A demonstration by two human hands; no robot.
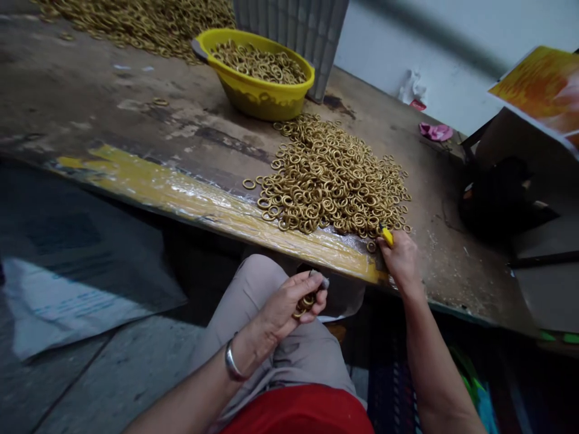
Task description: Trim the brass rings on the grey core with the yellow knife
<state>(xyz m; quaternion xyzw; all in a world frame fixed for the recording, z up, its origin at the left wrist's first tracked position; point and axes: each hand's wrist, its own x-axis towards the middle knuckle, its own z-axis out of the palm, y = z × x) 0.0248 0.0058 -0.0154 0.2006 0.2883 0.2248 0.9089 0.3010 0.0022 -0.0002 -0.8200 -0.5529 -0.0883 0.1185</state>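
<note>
A heap of brass-coloured rings (332, 178) lies on the worn wooden table (136, 126) near its front edge. My left hand (289, 304) hovers over my lap below the table edge, fingers curled round a small bunch of the rings. My right hand (400, 259) rests at the table's edge beside the heap, closed on a small tool with a yellow handle (386, 236) whose tip touches the nearest rings. A metal bangle (231, 360) sits on my left wrist.
A yellow plastic basin (257, 90) holding more rings stands behind the heap. A larger spread of rings (145, 21) covers the far left of the table. A grey crate (298, 24) stands behind the basin. A pink cloth (435, 131) lies far right.
</note>
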